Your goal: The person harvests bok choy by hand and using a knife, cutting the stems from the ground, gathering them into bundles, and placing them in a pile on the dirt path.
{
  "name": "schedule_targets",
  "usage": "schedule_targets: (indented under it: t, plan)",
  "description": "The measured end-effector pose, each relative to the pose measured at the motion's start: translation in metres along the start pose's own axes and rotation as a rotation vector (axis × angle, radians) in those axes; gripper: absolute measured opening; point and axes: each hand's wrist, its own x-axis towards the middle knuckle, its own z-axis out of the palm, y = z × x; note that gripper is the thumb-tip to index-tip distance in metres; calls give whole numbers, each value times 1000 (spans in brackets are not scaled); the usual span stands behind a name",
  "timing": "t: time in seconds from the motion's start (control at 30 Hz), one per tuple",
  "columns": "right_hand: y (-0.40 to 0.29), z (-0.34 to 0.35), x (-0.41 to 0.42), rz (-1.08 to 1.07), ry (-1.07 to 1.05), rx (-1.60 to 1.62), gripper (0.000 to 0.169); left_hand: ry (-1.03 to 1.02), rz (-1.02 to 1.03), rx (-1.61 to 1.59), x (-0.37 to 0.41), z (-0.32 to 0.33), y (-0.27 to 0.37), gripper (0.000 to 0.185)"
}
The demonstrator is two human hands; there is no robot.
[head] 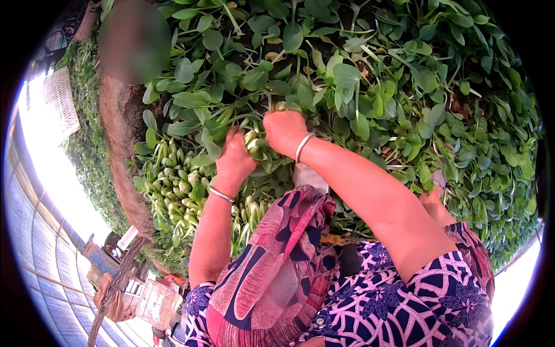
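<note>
My left hand curls around leafy greens, and pale stem bases show beside its fingers. Close to its right, my right hand is closed in a fist low among the plants, at the base of a leafy green plant. Its fingertips are hidden, and whether it also holds a tool is not visible. Each wrist wears a silver-coloured bangle. Below and left of my left hand lies a pile of cut greens, their pale bases turned toward me. More cut greens lie beside my left forearm.
Dense leafy greens spread ahead and to the right. A bare earth path runs along the left, with another planted strip beyond. At lower left are a plastic crate and a rough post. My patterned knee is close below my hands.
</note>
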Motion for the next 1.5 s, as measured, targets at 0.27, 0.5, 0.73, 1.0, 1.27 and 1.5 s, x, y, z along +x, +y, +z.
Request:
schedule_targets:
  t: [0.27, 0.5, 0.73, 1.0, 1.27, 1.5]
  plan:
    - [24, -1, 3, 136, -98, 239, 24, 88, -31, -95, -20, -14, 24, 60]
    - [15, -25, 12, 261, 102, 1101, 25, 333, 169, -28, -38, -8, 26, 60]
    - [-10, -37, 24, 102, 130, 656, 37, 407, 253, 21, -40, -16, 38, 64]
    - [-6, -61, 2, 270, -113, 1361, 18, 381, 262, -98, -48, -30, 54, 62]
    - [-8, -110, -33, 139, 240, 1196, 15, 413, 397, -581, -26, -114, 84, 45]
    - [-7, -93, -33, 16, 210, 958, 25, -24, 131, -977, -14, -90, 65, 47]
